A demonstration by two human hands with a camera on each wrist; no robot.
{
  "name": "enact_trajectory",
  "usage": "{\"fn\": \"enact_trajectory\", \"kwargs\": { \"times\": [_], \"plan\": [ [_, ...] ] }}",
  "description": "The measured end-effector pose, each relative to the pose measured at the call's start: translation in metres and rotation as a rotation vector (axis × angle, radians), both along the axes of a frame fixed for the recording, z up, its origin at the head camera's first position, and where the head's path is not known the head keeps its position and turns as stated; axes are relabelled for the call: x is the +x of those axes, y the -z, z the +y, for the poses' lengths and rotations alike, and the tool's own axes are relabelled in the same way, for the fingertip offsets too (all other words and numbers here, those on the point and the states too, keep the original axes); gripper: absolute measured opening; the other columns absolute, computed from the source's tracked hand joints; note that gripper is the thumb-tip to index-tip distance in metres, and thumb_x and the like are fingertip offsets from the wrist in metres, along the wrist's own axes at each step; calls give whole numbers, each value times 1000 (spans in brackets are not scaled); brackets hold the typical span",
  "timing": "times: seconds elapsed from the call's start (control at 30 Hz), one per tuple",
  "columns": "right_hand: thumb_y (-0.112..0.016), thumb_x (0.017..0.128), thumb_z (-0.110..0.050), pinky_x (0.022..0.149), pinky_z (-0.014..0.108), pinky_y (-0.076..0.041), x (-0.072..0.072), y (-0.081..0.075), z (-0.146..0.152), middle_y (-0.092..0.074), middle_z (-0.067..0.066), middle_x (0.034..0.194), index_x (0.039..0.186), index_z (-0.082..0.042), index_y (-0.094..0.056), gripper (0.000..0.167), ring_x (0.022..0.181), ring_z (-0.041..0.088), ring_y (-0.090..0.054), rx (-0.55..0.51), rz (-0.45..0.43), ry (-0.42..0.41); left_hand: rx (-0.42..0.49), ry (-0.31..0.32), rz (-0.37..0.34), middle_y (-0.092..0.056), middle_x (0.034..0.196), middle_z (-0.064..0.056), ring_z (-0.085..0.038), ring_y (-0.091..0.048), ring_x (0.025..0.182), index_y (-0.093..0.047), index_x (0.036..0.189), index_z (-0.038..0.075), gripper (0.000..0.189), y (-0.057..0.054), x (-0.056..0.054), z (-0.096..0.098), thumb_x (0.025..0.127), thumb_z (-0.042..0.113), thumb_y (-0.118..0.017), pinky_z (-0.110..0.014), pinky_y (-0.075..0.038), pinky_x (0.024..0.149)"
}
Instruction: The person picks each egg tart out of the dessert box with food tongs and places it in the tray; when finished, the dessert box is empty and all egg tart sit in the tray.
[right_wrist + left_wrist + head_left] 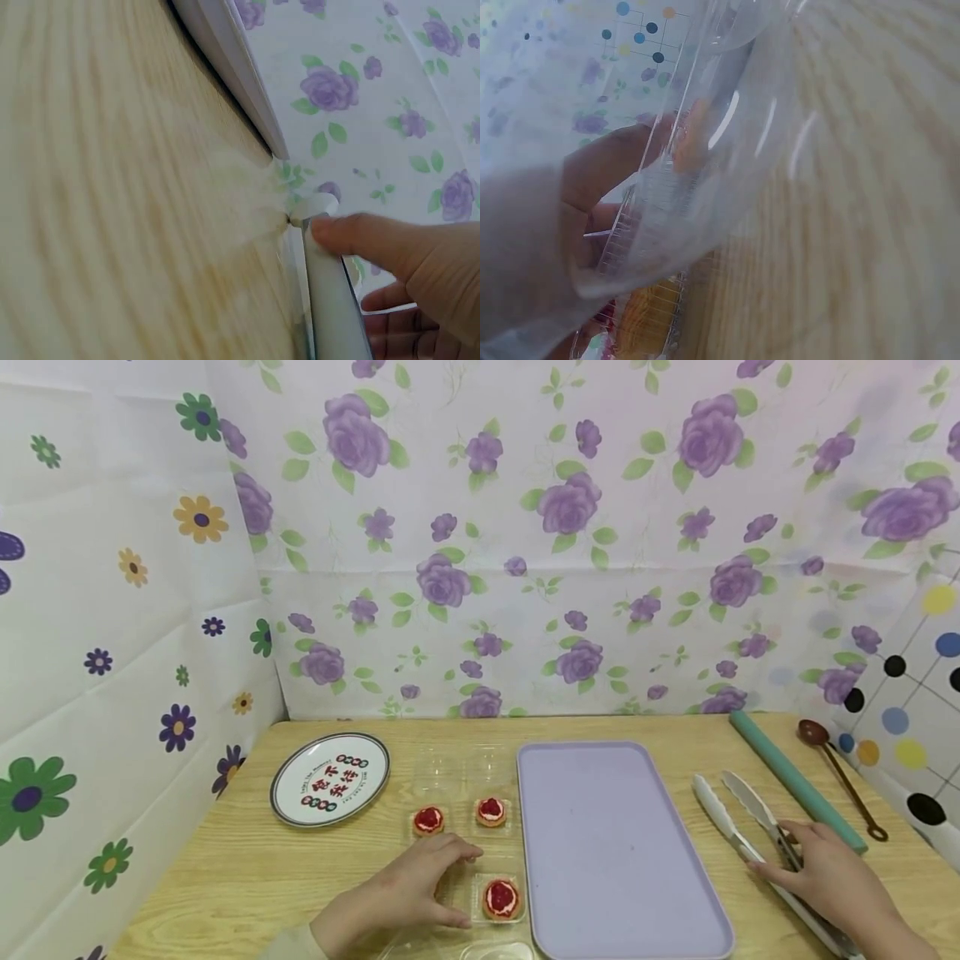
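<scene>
My left hand point(408, 889) reaches over the clear plastic packaging point(487, 770), thumb and fingers spread apart. Small tarts with red topping point(501, 900) sit in its compartments; two are beyond the hand and one is just right of it. Part of the packaging lies hidden under the palm. A transparent lid point(742, 187) fills the middle of the left wrist view, with a tart's golden side point(649, 319) below. At the right, my right hand point(832, 877) holds metal tongs point(738, 839), whose tips are apart. Its thumb presses on one tong arm point(330, 292).
A lilac tray point(615, 852) lies between the packaging and the tongs. The white plate with red lettering point(330, 779) stands at the back left. A green roll point(795, 781) and a brown ladle point(843, 777) lie beyond the right hand. Patterned cloth walls enclose the table.
</scene>
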State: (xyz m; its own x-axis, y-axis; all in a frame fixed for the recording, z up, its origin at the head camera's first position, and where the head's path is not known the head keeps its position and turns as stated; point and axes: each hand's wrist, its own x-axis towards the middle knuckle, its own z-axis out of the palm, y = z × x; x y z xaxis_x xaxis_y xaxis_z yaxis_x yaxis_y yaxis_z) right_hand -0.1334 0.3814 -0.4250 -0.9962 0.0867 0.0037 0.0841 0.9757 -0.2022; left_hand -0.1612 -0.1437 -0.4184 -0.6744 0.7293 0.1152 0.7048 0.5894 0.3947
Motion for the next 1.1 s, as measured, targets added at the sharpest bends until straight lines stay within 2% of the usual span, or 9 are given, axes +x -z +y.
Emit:
{"fn": "enact_trajectory", "kwargs": {
  "times": [0.17, 0.37, 0.47, 0.6, 0.7, 0.83, 0.93, 1.1],
  "plan": [
    [-64, 71, -73, 73, 58, -49, -1, 3, -1, -51, 42, 107, 125, 19, -47, 108, 97, 54, -53, 24, -66, 19, -10, -3, -8, -58, 122, 6, -15, -53, 118, -51, 134, 15, 73, 1, 0, 0, 74, 47, -78, -37, -44, 105],
    [-66, 74, -67, 72, 57, -50, 1, 1, -1, -59, 36, 96, 116, 22, -52, 99, 90, 51, -57, 39, -51, -4, -11, -12, -23, -58, 124, 6, -15, -52, 120, -50, 134, 16, 73, 2, 0, 0, 73, 44, -79, -37, -44, 106],
    [-68, 76, -63, 66, 52, -50, 1, -2, -1, -60, 25, 84, 115, 21, -54, 94, 79, 41, -59, 28, -34, -10, -4, -10, -25, -57, 124, 6, -15, -52, 119, -50, 134, 16, 73, 2, -1, 0, 73, 44, -79, -37, -44, 106],
    [-66, 80, -60, 53, 37, -42, 1, -9, -2, -52, 5, 67, 121, 20, -51, 91, 62, 20, -49, -30, -39, -2, 9, -9, -24, -58, 123, 6, -15, -53, 118, -51, 133, 15, 73, 2, -1, -1, 73, 45, -79, -37, -44, 105],
    [-63, 84, -57, 49, 30, -34, 0, -16, -5, -46, 2, 61, 127, 21, -45, 90, 55, 16, -41, -69, -26, -1, 18, -11, -11, -58, 122, 5, -15, -53, 117, -52, 132, 14, 73, 3, -1, -2, 72, 46, -79, -37, -44, 105],
    [-64, 87, -51, 47, 30, -32, 3, -27, -12, -46, 5, 64, 127, 20, -45, 84, 55, 18, -41, -71, 53, -18, 18, -15, 1, -58, 123, 5, -14, -53, 118, -51, 132, 14, 74, 3, -2, -2, 72, 46, -80, -36, -44, 106],
    [-67, 85, -50, 50, 36, -41, 3, -39, -18, -54, 20, 77, 126, 19, -47, 83, 63, 27, -50, -67, 104, -24, 21, -17, -4, -58, 125, 4, -14, -53, 119, -51, 133, 14, 75, 3, -2, -2, 71, 47, -79, -36, -43, 107],
    [-73, 81, -46, 53, 41, -47, 4, -58, -30, -54, 32, 94, 126, 19, -47, 83, 71, 32, -55, -74, 179, -59, 23, -16, -14, -57, 127, 3, -15, -53, 120, -51, 132, 14, 76, 3, -1, -2, 71, 49, -79, -37, -43, 107]
  ]
}}
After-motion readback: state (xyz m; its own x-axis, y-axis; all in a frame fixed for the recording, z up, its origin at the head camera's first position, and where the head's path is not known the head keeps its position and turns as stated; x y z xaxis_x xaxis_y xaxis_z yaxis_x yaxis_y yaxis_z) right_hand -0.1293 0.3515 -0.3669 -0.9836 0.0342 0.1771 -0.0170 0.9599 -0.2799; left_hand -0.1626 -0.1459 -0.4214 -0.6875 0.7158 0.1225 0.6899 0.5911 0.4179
